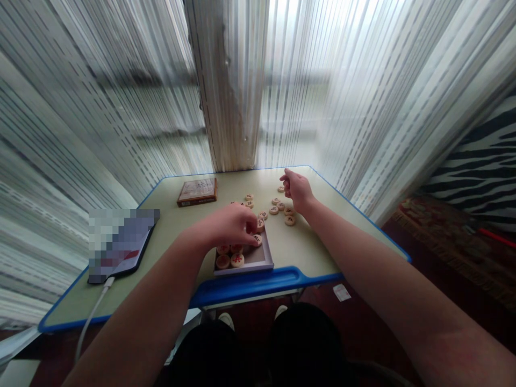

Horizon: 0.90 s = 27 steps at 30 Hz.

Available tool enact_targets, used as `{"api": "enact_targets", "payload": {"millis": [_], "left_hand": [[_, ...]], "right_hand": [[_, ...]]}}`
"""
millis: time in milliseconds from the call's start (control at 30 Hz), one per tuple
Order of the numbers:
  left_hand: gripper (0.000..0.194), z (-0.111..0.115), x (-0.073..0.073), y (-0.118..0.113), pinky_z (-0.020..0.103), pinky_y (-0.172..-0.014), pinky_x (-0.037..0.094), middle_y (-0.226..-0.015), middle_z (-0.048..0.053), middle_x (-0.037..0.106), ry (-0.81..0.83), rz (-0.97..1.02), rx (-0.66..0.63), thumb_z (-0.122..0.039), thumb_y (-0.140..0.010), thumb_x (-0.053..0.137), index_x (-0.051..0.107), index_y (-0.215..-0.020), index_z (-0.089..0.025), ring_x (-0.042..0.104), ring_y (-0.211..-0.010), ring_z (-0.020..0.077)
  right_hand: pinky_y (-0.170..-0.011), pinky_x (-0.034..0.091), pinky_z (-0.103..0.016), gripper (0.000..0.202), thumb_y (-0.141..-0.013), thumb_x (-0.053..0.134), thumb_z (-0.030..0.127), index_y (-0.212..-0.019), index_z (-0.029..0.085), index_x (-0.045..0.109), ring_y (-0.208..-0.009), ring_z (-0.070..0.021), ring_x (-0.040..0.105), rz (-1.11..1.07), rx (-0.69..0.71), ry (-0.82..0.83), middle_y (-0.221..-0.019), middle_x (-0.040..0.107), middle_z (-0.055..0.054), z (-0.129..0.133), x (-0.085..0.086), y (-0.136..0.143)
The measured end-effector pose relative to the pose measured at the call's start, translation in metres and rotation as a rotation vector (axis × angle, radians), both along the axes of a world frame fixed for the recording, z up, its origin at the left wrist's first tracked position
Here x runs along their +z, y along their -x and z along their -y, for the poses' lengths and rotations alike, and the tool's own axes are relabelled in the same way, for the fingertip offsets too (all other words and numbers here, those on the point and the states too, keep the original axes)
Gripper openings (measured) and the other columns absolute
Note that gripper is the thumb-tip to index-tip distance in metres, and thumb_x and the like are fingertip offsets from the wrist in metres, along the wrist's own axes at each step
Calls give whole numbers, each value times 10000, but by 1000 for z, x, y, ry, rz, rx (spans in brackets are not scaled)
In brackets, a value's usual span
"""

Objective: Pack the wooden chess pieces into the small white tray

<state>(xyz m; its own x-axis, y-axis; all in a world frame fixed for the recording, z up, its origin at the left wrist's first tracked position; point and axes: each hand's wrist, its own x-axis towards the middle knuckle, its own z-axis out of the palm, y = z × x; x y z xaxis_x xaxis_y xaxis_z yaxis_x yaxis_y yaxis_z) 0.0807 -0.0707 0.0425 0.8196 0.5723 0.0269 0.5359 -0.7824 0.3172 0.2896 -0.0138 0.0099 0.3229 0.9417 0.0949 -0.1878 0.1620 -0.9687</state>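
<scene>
Our left hand (226, 227) at the tray (264, 266), our right by a far piece (281, 189)

Nearest us are our dark-clad legs (310, 338), then our pale shoes (226, 321) and, to the right, a white slip (342, 293) on the floor. The tabletop (298, 250) has a blue rim. At its left, a white cable (93, 309) runs to a phone (133, 244) with a blurred-out screen.

The tray sits at the near edge. In its left part we see round pieces, one in front with a red mark (237, 260), others partly under our left hand. That hand's thumb touches a black-marked piece (258, 240) in the tray, its fingers (250, 218) bent just above; we cannot tell whether they pinch it.

Beyond the tray, loose pieces (274, 210) lie between our hands. Our right hand (299, 191) is farther out, its fingers curled beside the far piece; we cannot tell whether they hold anything. Far left lies a flat brown box (197, 191), and behind everything hangs a sheer striped curtain (298, 118).
</scene>
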Motion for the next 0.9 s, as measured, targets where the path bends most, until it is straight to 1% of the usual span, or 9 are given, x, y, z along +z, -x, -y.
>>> {"api": "enact_targets", "payload": {"millis": [100,233,333,433,567,800,867,900], "left_hand": [[250,0,0,1,227,-589,371,-677,23,671,20,-23,32,-417,-685,659,700,-682,-170,563,-626,125],[209,-1,-3,0,219,-573,370,-651,20,681,53,-32,18,-369,-708,636,725,-699,-180,563,-585,113],[193,-3,-4,-1,217,-590,380,-672,21,694,63,-26,3,-348,-715,630,736,-729,-187,574,-595,114],[192,-3,-4,-1,217,-604,389,-690,24,699,67,-20,0,-342,-721,625,740,-742,-190,588,-620,120],[156,-3,-5,0,213,-633,403,-747,15,710,75,8,-6,-283,-703,638,741,-792,-207,609,-671,129],[126,-5,-9,-2,228,-651,409,-721,21,699,48,68,-15,-280,-700,648,729,-755,-201,602,-669,135],[109,-3,-8,-2,225,-635,401,-709,18,691,53,76,-11,-268,-692,653,721,-735,-193,593,-660,129],[106,-2,-6,-2,224,-619,394,-695,16,684,57,71,-5,-270,-687,656,715,-718,-187,586,-650,126]], "right_hand": [[-330,181,-172,305,-854,493,312,-595,150,512,-349,-30,246,33,-9,-12,-428,340,77,-1,0,-2],[-333,192,-173,310,-833,527,339,-583,158,497,-351,-31,242,76,-45,-41,-422,330,81,-3,-3,-5],[-337,194,-179,322,-815,537,350,-560,159,495,-354,-33,235,122,-64,-61,-413,317,83,-3,-6,-5],[-353,207,-183,322,-795,541,350,-541,154,515,-361,-34,251,202,-42,-89,-409,322,81,-3,-9,-2],[-383,236,-185,328,-769,549,392,-541,156,538,-372,-36,276,295,-29,-99,-417,337,82,-4,-11,-1],[-428,265,-202,321,-759,529,403,-541,169,550,-394,-57,298,369,-25,-106,-419,343,79,-5,-15,-2],[-457,286,-212,317,-761,523,401,-547,171,566,-419,-72,331,481,-31,-128,-425,365,68,-3,-14,-2],[-481,301,-219,308,-762,524,392,-554,172,578,-443,-82,358,586,-42,-149,-437,393,57,-2,-13,-3]]}}
